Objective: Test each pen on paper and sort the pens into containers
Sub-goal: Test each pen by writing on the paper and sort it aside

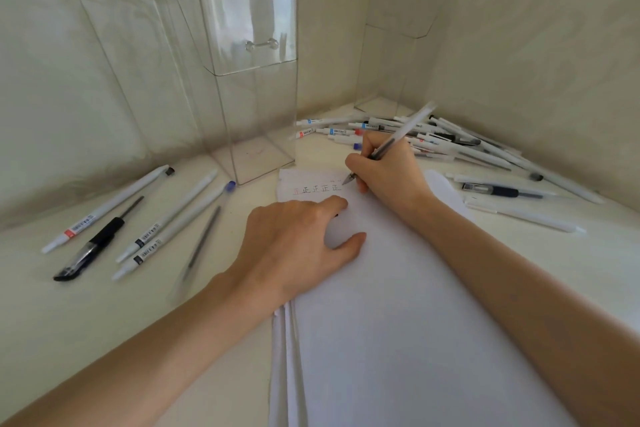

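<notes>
My right hand [388, 172] grips a clear pen [401, 135], its tip on the top edge of the white paper [398, 322], just right of a row of written marks [317, 189]. My left hand [298, 243] lies spread on the paper below the marks, holding it down. A pile of white pens [433, 139] lies behind my right hand. Several pens [138, 225] lie in a group on the left. Two tall clear containers stand at the back, one at centre [256, 87] and one at right [394, 45].
More pens [502, 191] lie to the right of the paper. The paper is a stack of sheets reaching the front edge of the pale table [104, 322]. Pale walls close in at the back and right.
</notes>
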The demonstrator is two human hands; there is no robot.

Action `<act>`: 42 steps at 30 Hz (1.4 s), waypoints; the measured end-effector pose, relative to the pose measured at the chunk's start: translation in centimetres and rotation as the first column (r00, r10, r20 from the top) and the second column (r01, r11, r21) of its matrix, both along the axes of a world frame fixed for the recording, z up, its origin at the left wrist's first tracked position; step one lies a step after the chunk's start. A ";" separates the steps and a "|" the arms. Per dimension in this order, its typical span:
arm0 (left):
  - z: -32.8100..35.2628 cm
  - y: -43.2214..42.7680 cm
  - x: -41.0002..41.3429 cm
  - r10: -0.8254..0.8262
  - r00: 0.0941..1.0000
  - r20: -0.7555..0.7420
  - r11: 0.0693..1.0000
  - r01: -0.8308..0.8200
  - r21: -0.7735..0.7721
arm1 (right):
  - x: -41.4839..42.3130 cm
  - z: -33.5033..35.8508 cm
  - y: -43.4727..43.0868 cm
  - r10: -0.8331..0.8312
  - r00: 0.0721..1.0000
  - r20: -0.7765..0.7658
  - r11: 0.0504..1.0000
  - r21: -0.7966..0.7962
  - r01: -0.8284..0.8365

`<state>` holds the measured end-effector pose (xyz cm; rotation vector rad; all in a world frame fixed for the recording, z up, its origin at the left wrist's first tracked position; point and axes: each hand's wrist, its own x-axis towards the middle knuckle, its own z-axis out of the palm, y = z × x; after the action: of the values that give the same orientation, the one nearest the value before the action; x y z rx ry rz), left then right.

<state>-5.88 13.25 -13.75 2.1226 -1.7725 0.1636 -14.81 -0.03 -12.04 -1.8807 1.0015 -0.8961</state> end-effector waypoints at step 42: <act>0.1 -0.8 0.3 0.002 1.000 -0.031 1.000 -0.001 0.019 | 0.4 -0.5 -0.5 0.013 0.998 -0.064 0.994 -0.109 -0.020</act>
<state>-5.57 12.43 -13.65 2.1285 -1.7619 0.1138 -14.44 -0.56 -12.58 -2.0178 0.9905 -0.9024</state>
